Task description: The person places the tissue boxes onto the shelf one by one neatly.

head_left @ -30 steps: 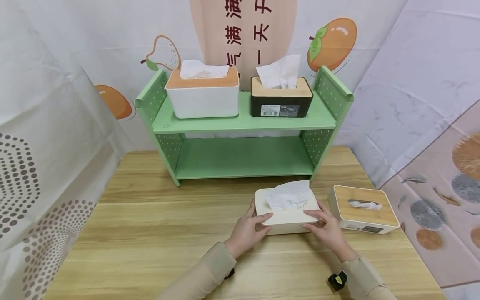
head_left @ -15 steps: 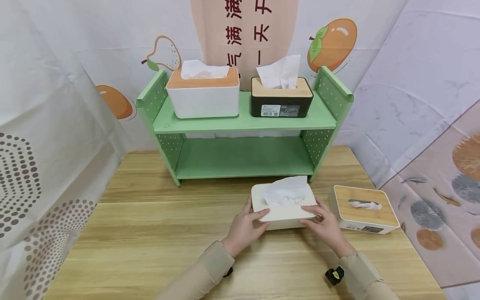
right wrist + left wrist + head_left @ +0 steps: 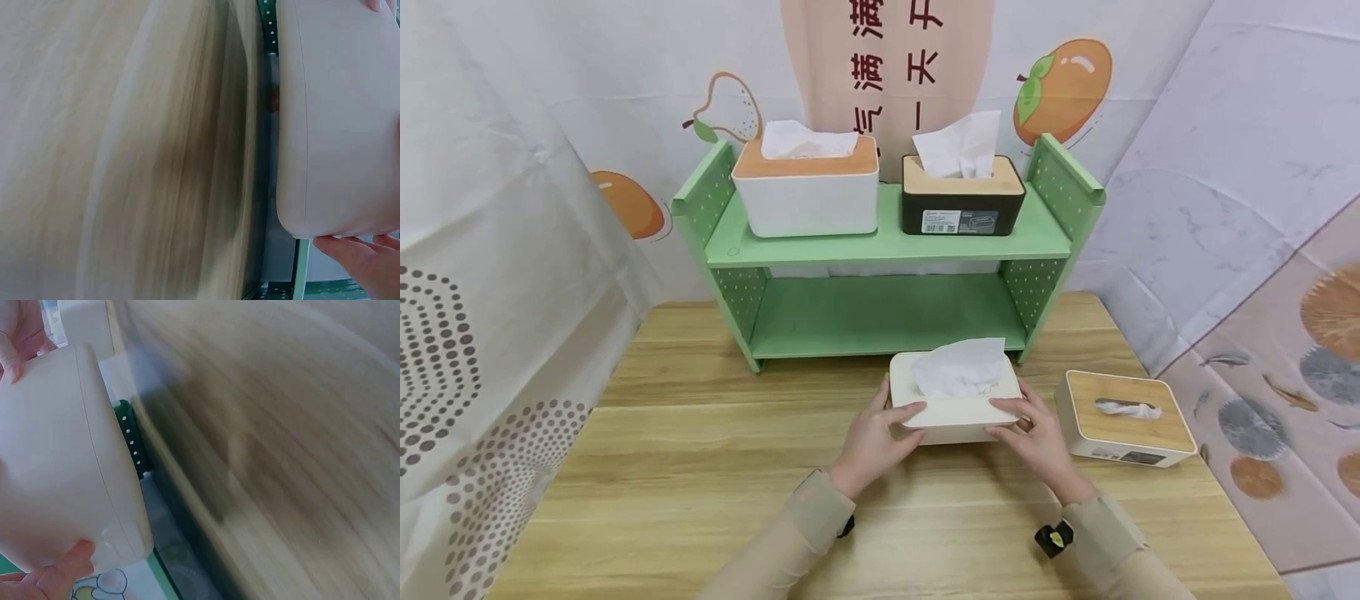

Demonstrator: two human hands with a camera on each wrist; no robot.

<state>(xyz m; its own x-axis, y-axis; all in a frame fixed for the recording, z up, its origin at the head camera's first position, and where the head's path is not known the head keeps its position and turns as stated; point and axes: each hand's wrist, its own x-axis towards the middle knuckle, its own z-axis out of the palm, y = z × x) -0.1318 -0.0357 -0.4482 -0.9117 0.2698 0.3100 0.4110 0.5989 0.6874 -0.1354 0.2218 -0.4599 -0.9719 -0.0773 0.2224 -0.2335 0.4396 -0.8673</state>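
Note:
A cream tissue box [image 3: 958, 411] with a white tissue [image 3: 961, 368] rising from its top is held level between both hands, just in front of the green shelf. My left hand [image 3: 871, 440] grips its left end, thumb on the near face and fingers around the side. At the opposite end my right hand [image 3: 1036, 435] grips it the same way. Both wrist views show the box's smooth cream face [image 3: 47, 456] above the wooden table, with a gap to the tabletop. The far fingers are partly hidden behind the box.
A two-tier green shelf [image 3: 887, 312] stands at the back. Its upper board carries a white tissue box with wood lid [image 3: 812, 200] and a black one [image 3: 962, 198]. Right of my right hand sits another wood-lidded tissue box [image 3: 1131, 408] on the table [image 3: 715, 467].
Both hands have carried the cream tissue box left and away from me, toward the shelf. The gap to the wood-lidded box on the right has widened.

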